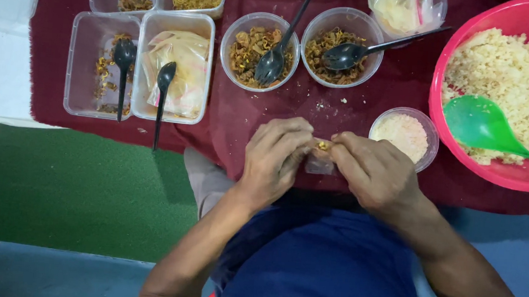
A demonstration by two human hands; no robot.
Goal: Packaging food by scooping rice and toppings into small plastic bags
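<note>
My left hand [274, 157] and my right hand [373, 171] meet over the front edge of a dark red cloth [223, 111]. Together they pinch a small clear plastic pouch [320, 163] with a bit of yellow filling showing at its top. Both hands have fingers closed on the pouch. Just beyond my right hand stands a small round cup [404, 134] of pale crumbs. Two round bowls of brown shredded food [258, 49] [342, 46] sit farther back, each with a black spoon in it.
A big pink basin [438, 87] of pale crumbled food with a green scoop [486, 127] fills the right. Clear rectangular tubs [98, 66] [173, 66] with black spoons stand at the left, one holding plastic bags. Green mat lies at the near left.
</note>
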